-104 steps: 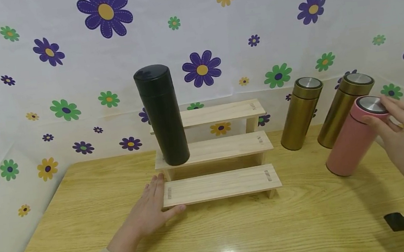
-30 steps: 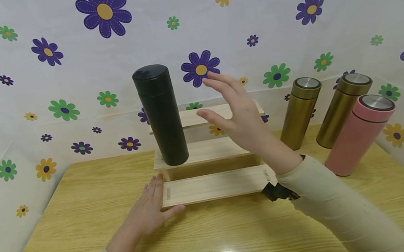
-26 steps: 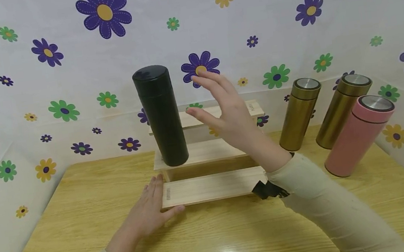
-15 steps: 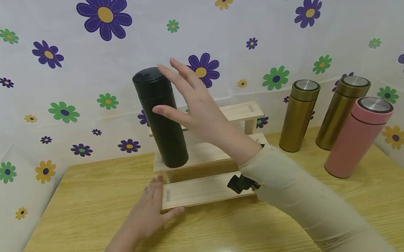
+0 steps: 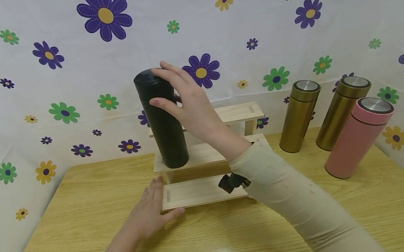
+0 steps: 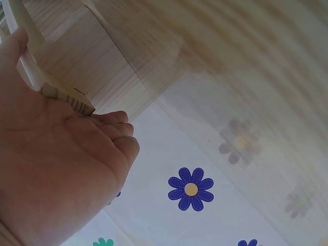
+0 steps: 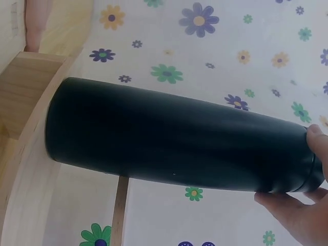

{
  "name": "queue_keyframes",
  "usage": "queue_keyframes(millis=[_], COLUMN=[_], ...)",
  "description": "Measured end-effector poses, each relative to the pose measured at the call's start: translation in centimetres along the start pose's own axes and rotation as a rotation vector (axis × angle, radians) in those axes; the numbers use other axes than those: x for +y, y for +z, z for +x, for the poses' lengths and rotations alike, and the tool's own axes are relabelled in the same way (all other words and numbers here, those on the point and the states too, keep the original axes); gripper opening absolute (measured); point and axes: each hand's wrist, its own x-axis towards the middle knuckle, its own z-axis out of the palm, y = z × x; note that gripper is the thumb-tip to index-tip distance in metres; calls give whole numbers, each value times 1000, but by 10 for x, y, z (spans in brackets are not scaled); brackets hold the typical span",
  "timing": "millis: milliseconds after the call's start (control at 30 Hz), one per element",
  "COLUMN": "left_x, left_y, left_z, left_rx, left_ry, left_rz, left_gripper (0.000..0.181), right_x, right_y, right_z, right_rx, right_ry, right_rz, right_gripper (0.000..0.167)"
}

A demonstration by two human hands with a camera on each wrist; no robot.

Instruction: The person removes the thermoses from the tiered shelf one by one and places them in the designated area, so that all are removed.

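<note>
A black thermos flask stands upright on the left of the middle step of a three-step wooden rack. My right hand is around its upper end, thumb on the near side and fingers over the far side by the lid. In the right wrist view, thumb and fingers lie on opposite sides of the flask near its lid. My left hand rests against the left end of the lowest step, fingers extended along the side and thumb at the front edge. The left wrist view shows the palm against the board's end.
Right of the rack, two gold thermos flasks and a pink one stand on the wooden table. A white flowered cloth hangs behind and at both sides.
My right hand has left the pink flask, crossed leftward over the rack and come round the top of the black flask. My left hand has stayed at the rack's left end.
</note>
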Motion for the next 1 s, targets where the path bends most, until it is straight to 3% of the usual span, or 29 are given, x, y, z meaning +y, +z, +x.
queue_keyframes(millis=[267,533,700,900,1000], left_x=[1,0,0,-1,-1], left_y=[0,0,2,2,1], left_z=[-1,-1,-1,0,0], left_rx=[-3,17,21,15,13], left_ry=[2,19,24,19,15], left_rz=[-13,1,3,-9,-15], left_gripper=[108,111,112,113,112], right_x=[-2,-2,-1,2,3], right_y=[-18,-58,-92,-131,-147], right_z=[-15,-38,-57,-81,-94], right_rx=[96,165,198,285,336], right_ry=[-49,-113,-87,-118,-80], right_rz=[35,-18,-90,-265,-319], right_gripper=[51,50,49,51,53])
